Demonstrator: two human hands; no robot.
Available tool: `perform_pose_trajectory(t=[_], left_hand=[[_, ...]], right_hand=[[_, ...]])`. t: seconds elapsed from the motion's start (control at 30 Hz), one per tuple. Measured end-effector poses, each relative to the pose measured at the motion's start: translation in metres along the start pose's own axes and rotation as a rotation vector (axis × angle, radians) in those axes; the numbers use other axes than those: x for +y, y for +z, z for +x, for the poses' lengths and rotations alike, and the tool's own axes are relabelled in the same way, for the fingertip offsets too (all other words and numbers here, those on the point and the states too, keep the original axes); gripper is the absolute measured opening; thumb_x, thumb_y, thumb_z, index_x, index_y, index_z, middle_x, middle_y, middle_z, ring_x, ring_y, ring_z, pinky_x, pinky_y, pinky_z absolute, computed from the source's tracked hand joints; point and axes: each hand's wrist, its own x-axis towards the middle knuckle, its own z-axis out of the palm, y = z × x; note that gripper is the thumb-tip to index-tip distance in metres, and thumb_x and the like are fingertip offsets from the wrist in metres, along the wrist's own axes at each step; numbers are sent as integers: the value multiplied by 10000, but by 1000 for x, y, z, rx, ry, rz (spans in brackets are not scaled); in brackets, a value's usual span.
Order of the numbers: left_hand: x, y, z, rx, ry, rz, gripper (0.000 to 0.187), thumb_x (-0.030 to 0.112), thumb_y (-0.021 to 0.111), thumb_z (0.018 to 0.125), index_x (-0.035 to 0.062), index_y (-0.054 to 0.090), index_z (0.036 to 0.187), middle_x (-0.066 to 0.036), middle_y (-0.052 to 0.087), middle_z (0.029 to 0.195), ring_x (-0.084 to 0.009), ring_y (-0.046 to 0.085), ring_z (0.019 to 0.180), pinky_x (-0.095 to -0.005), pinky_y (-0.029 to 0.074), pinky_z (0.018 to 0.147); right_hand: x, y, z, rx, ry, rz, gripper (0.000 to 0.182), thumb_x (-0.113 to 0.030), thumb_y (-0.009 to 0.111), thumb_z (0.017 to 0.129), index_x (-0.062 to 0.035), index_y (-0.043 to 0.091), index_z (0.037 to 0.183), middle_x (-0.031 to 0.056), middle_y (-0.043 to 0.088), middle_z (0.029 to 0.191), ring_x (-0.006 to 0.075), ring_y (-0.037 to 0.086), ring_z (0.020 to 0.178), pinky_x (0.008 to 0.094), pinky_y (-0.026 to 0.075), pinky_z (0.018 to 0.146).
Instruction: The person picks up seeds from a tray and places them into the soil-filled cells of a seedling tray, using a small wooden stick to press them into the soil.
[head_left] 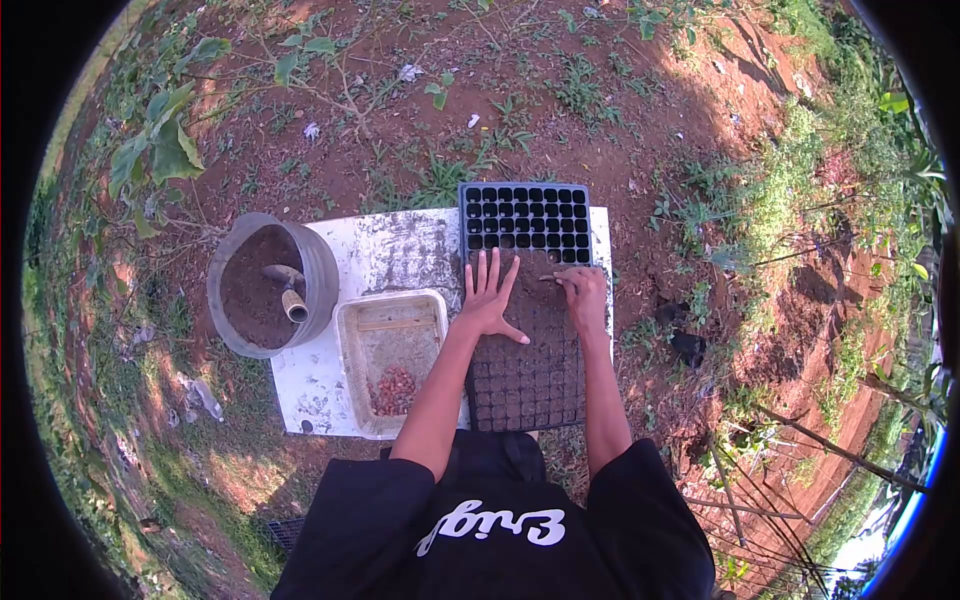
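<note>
Pinching a stick (548,278), the right hand (585,288) flanks the left hand (485,310), whose fingers splay over the tabletop's (348,245) right-edge tray (525,395).

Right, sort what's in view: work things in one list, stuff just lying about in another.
Likely in use:
soil-covered tray cells
stick-like piece in the right hand
soil bucket
trowel
tub of reddish pieces
white tabletop

Likely just lying about:
white scrap
pale litter
dark object, unclear what
</note>
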Motion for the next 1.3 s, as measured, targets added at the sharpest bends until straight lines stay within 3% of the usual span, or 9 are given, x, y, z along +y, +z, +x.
perform_pose_trajectory(t=[0.67,0.97,1.03,1.3], left_hand=[[-2,2,2,-8,-9,8,1673,844,784,326,172,-92,1582,-258,-197,1598,-445,-228,1462,-631,-92,1152],[-1,2,2,5,-12,-9,1671,786,827,332,185,-110,1578,-252,-179,1604,-430,-218,1470,-622,-94,1164],[-1,0,2,-43,-31,-2,1681,837,793,325,163,-99,1580,-250,-201,1599,-431,-239,1462,-614,-109,1156],[0,0,1,-22,-23,10,1705,786,832,304,146,-104,1578,-257,-191,1601,-433,-222,1468,-615,-100,1158]], right_hand=[[-4,17,6,114,38,-58,98,-52,695,818,-85,756,886,56,692,909,284,568,893,397,432,826],[1,23,8,179,68,-64,112,-35,690,817,-87,754,892,55,691,919,283,572,901,400,437,834],[2,18,8,200,128,-17,108,-37,704,814,-91,754,893,56,695,913,280,575,910,400,436,838],[-33,15,-47,222,162,-54,147,-78,743,809,-127,745,948,12,711,925,244,559,923,381,401,870]])
